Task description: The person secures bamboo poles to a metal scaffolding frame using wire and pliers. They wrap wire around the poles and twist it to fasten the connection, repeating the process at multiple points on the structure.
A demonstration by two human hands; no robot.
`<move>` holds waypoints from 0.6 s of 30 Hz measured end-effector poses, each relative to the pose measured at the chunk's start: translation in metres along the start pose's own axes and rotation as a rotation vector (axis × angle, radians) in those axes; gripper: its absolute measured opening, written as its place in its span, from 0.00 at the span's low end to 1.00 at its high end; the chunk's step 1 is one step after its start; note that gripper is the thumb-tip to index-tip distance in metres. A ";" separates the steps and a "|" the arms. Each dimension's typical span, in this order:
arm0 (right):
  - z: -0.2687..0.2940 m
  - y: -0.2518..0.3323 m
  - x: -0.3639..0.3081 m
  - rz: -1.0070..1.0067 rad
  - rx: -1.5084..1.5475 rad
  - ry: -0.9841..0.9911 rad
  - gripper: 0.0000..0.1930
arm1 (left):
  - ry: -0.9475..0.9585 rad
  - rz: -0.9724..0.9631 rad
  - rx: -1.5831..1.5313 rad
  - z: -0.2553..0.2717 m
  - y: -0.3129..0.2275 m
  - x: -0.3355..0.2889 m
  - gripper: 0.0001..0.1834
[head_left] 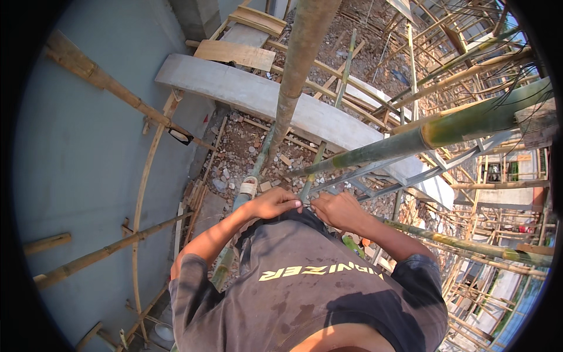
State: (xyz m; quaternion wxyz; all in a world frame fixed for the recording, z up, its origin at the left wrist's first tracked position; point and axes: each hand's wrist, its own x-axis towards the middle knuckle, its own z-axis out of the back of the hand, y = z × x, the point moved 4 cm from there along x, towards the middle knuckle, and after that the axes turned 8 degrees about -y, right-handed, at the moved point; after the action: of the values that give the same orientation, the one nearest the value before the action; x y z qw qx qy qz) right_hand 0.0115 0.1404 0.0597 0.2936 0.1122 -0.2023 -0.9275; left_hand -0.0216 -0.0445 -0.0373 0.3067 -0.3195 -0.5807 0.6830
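At my waist, my left hand [274,203] is closed, its thumb and fingertips pressed together near the lower hem of my dark shirt [299,258]. My right hand [342,211] is curled up just beside it, knuckles upward, with a small gap between the two. Whatever the fingers pinch there is too small or hidden to make out. Below the hands shows dark cloth at the waist. One foot in a light sandal [248,186] rests on a greenish bamboo pole [262,149] beyond my left hand.
A thick upright bamboo pole [291,88] rises ahead, and a green one [404,141] slants to the right. A grey ladder [410,176] lies beneath it. A grey wall [94,164] stands left. Far below, a concrete beam [234,82] crosses rubble-strewn ground [234,152]. Bamboo scaffolding fills the right.
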 end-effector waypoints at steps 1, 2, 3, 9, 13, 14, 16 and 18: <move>0.001 -0.007 0.000 -0.053 0.012 -0.039 0.08 | -0.079 0.007 0.150 0.006 -0.003 0.000 0.13; 0.003 -0.016 0.000 -0.106 0.024 -0.078 0.09 | -0.157 0.016 0.300 0.013 -0.008 0.000 0.13; 0.005 -0.023 0.001 -0.151 0.041 -0.109 0.09 | -0.243 0.035 0.448 0.020 -0.010 -0.002 0.13; 0.033 -0.049 -0.006 -0.302 0.081 -0.213 0.09 | -0.361 0.058 0.661 0.054 -0.003 -0.015 0.13; 0.047 -0.061 -0.007 -0.381 0.105 -0.288 0.09 | -0.407 0.015 0.609 0.062 -0.001 -0.020 0.12; 0.049 -0.061 -0.008 -0.401 0.116 -0.301 0.08 | -0.405 0.007 0.595 0.063 0.000 -0.020 0.11; 0.049 -0.057 -0.008 -0.336 0.130 -0.164 0.08 | -0.378 0.044 0.654 0.067 0.004 -0.018 0.11; 0.054 -0.047 -0.008 -0.275 0.171 -0.107 0.09 | -0.344 0.122 0.765 0.068 0.008 -0.016 0.11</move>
State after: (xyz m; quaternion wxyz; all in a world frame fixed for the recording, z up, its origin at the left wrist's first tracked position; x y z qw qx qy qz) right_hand -0.0233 0.1971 0.0879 0.1423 0.1141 -0.2786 -0.9429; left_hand -0.0659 -0.0993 -0.0359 0.2609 -0.0978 -0.3081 0.9096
